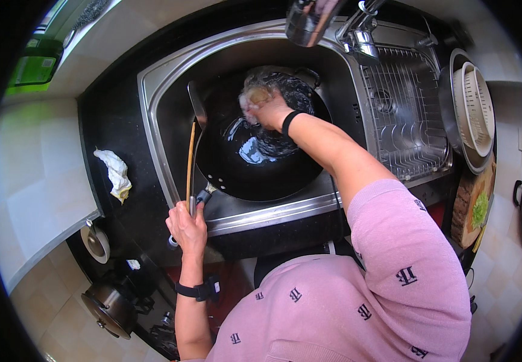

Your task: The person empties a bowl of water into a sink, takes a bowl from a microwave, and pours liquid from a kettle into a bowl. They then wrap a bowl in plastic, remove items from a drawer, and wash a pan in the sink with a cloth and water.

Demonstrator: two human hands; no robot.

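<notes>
A black wok (270, 176) sits in the stainless steel sink (152, 104), with some water in it. Bent into the wok's upper part, my right hand (272, 111) is closed on a pale, crumpled scrubber or cloth (258, 95), partly blurred. My left hand (188, 226) grips a metal spatula (197, 106) and wooden chopsticks (191, 158) together, upright at the wok's left side. The wok's handle (204, 194) lies close beside that hand; whether the fingers also hold it is unclear.
A chrome faucet (364, 40) stands behind the sink. To the right are a wire dish rack (410, 113), stacked colanders (473, 108) and a wooden chopping board (464, 203) with greens. A white cloth (116, 174) lies on the left counter, above a lidded pot (112, 307) and a small bowl (96, 244).
</notes>
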